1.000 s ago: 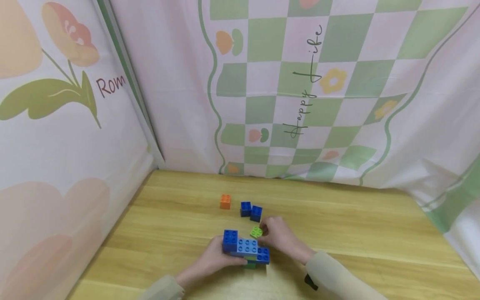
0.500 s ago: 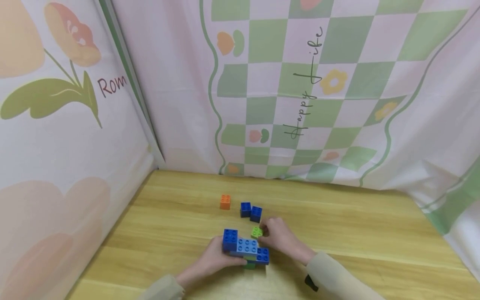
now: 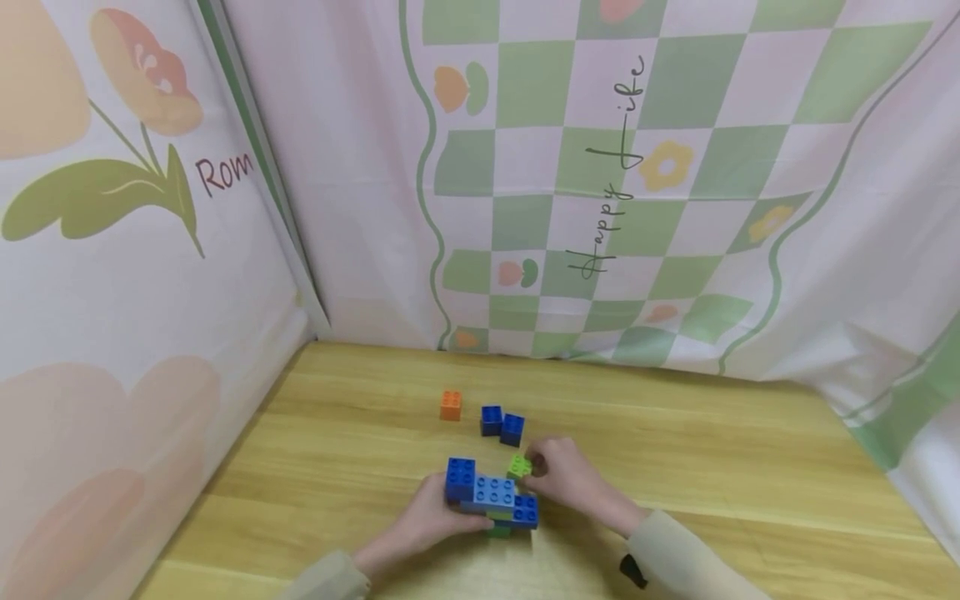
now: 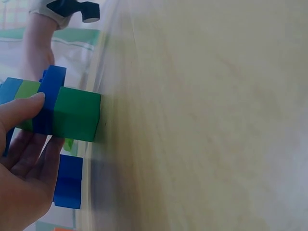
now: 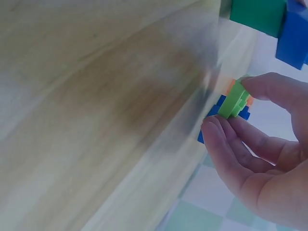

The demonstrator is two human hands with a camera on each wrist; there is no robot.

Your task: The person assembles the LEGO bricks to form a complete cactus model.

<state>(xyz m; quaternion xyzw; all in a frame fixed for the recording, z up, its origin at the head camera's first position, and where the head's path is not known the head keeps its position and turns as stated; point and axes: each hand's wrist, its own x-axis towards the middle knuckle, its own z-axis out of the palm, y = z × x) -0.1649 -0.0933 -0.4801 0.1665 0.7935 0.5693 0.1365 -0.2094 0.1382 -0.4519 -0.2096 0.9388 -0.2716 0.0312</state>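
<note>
My left hand (image 3: 431,512) grips a stack of toy building bricks (image 3: 493,493). From above, the stack shows a dark blue brick at the left, a light blue one in the middle and another dark blue one lower right. Between thumb and fingers in the left wrist view sit lime, dark blue and green layers, the green brick (image 4: 76,113) at the bottom end. Just beyond the stack, my right hand (image 3: 570,477) pinches a thin lime green brick (image 5: 234,100) between thumb and fingertips. Its studs face up in the head view.
Two dark blue bricks (image 3: 501,425) stand side by side behind the lime brick. An orange brick (image 3: 451,406) is farther left on the wooden table (image 3: 360,417). Printed curtains (image 3: 570,317) hang along the table's back and left edges.
The right hand has shifted slightly to the right, bringing the lime green brick with it. The left hand and its stack have stayed almost still.
</note>
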